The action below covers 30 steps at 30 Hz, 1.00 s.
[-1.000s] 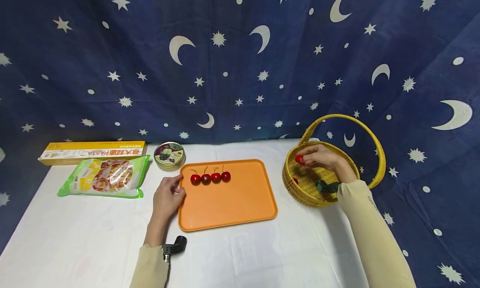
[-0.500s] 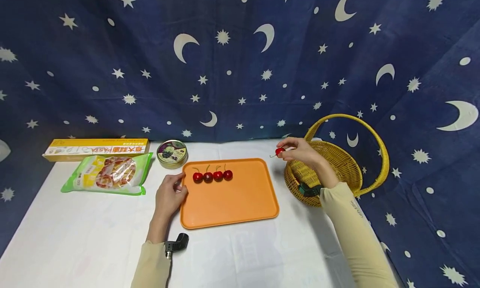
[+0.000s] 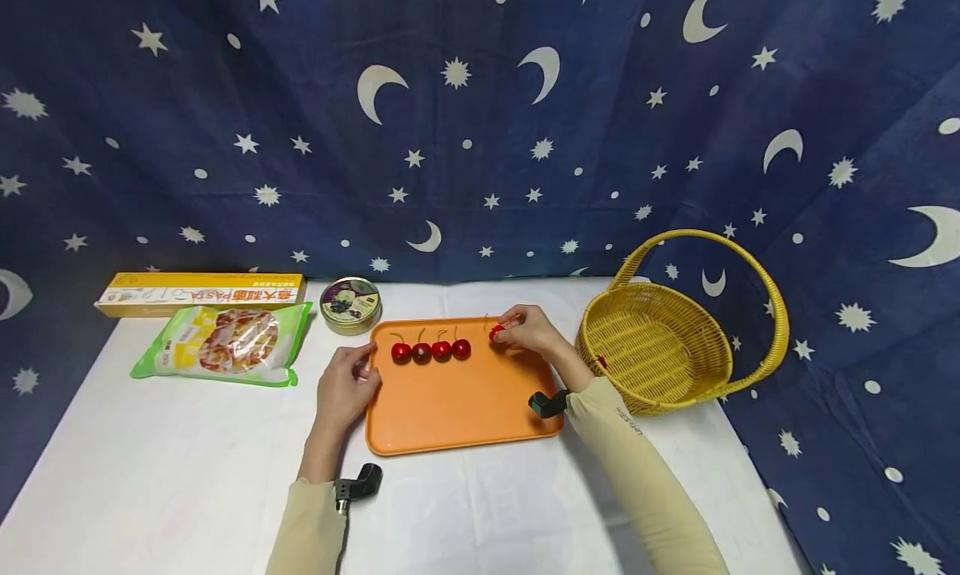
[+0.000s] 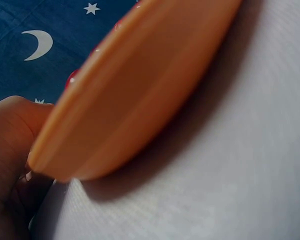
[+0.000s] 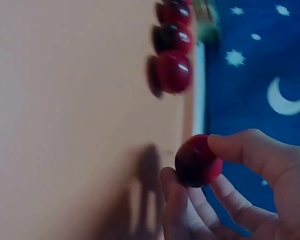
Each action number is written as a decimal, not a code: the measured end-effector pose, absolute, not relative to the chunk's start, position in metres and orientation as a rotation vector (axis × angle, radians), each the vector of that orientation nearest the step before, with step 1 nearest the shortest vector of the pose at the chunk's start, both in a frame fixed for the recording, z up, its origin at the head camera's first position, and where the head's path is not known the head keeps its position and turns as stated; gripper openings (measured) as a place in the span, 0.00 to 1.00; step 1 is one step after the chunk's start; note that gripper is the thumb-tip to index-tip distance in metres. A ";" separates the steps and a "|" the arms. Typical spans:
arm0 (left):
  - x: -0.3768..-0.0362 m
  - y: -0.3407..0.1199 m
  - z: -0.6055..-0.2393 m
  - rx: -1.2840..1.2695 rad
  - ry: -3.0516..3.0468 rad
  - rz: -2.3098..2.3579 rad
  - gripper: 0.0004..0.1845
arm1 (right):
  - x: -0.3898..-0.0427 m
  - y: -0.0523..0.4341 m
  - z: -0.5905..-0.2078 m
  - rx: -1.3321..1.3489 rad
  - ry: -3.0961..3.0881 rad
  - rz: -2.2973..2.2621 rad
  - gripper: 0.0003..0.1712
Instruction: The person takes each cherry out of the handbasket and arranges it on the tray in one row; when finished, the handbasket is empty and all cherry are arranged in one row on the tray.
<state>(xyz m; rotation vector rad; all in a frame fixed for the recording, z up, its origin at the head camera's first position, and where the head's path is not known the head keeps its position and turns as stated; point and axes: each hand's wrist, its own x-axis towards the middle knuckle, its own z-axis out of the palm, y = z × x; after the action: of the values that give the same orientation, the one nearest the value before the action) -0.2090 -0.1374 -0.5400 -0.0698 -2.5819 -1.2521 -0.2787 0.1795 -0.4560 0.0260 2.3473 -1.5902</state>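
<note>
My right hand point(image 3: 529, 328) pinches a red cherry point(image 5: 199, 161) between thumb and fingertips, over the upper right of the orange tray point(image 3: 465, 408). The cherry's stem points up in the head view. To its left, a row of several dark red cherries point(image 3: 442, 351) with stems lies along the tray's far side. My left hand point(image 3: 345, 387) holds the tray's left rim with curled fingers; in the left wrist view part of that hand is hidden behind the tray's edge.
A yellow wicker basket point(image 3: 652, 375) with a tall handle stands right of the tray, a bit of red inside its near left wall. A round tin point(image 3: 350, 306), a green food bag point(image 3: 225, 344) and a pasta box point(image 3: 202, 295) lie at the back left. A starry curtain point(image 3: 480, 125) hangs behind.
My right hand has lifted a cherry out of the basket and carried it left to above the tray. The left hand has stayed at the tray's rim.
</note>
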 end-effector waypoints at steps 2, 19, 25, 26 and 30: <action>-0.209 -0.137 -0.540 -0.073 -2.583 -1.249 0.25 | -0.277 0.173 -0.462 0.056 2.346 -1.589 0.21; -0.209 -0.137 -0.538 -0.082 -2.586 -1.254 0.25 | -0.274 0.157 -0.475 0.101 2.360 -1.511 0.12; -0.209 -0.138 -0.539 -0.085 -2.578 -1.253 0.25 | -0.275 0.157 -0.479 0.130 2.370 -1.508 0.10; -0.209 -0.138 -0.539 -0.085 -2.579 -1.254 0.25 | -0.275 0.157 -0.479 0.138 2.369 -1.513 0.10; -0.209 -0.138 -0.540 -0.082 -2.583 -1.257 0.25 | -0.275 0.157 -0.479 0.159 2.367 -1.520 0.11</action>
<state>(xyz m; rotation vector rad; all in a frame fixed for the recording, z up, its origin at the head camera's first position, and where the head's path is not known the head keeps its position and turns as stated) -0.2090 -0.1381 -0.5398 -0.0817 -2.5829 -1.2574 -0.2749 0.1570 -0.4793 0.1586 2.3668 -1.5202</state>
